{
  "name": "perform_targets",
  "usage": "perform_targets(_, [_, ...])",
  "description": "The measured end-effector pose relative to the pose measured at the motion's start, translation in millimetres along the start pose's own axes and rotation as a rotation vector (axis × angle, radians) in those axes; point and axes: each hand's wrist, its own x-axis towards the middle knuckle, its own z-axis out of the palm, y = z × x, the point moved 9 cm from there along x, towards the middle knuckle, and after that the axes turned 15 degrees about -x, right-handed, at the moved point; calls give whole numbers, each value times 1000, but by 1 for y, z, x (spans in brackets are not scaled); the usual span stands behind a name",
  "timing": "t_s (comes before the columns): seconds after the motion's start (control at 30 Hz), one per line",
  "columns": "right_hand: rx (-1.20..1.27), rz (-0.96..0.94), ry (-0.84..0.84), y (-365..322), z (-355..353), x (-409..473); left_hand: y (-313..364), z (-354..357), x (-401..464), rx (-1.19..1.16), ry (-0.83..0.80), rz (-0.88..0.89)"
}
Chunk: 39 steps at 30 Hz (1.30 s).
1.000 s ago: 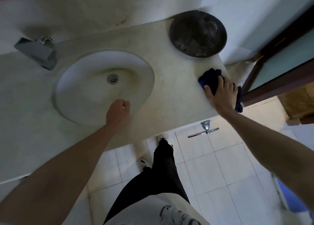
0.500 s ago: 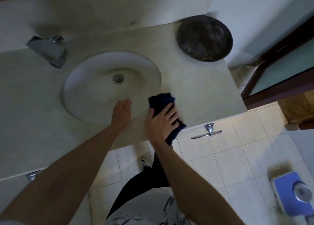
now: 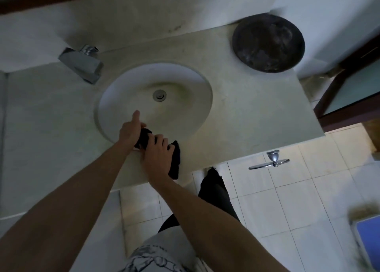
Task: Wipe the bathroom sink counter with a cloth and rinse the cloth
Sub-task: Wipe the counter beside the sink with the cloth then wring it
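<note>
Chrome first, at the far left: noting the faucet (image 3: 82,64) mounted behind the sink (image 3: 107,109), with no water seen running. Moving right to the sink's near rim: finding the left hand (image 3: 130,131) now closing its fingers round one end of the dark blue cloth (image 3: 174,158), thumb sticking up, after hovering bare and loosely curled beside the basin half a second ago. Seeing the right hand (image 3: 158,156) just beside it and touching it, fingers bent over the cloth's middle and holding it down on the front edge of the counter (image 3: 257,111), the loose end hanging past the lip.

Comparing with a second ago: having swept the cloth from the counter's far right corner all the way to the basin's rim. Judging the right stretch of counter as wiped, and reading this two-handed hold as bunching the cloth up, probably heading for the rinse under the faucet, or else for the left stretch, not visibly wiped.

Continuing right: passing the round dark dish (image 3: 268,42) sitting at the back corner, well apart from both hands. Ending below the counter at a chrome lever (image 3: 271,160) against the floor tiles.
</note>
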Motion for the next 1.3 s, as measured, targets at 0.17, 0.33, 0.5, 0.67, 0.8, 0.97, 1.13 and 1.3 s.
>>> perform_targets(0.17, [368,127,68,76,-53,43,58,24,-13,-150,77,193])
perform_targets(0.33, [378,269,249,204,-137,121,62,73,-12,-61,-100,200])
perform_targets(0.5, [6,332,181,303,-140,163,38,92,-9,45,-174,146])
perform_targets(0.67, [-220,326,212,264,-105,136,24,88,-15,335,-124,353])
perform_targets(0.8, [-310,66,165,178,-76,129,-7,77,-21,504,-110,341])
perform_targets(0.97, [60,-195,-38,93,-53,139,-30,63,-28,523,-47,313])
perform_targets(1.13, [693,-211,-295,47,-64,158,-40,62,-25,508,-2,217])
perform_targets(1.3, [846,-263,-462,25,-55,195,-16,46,-3,-517,85,-147])
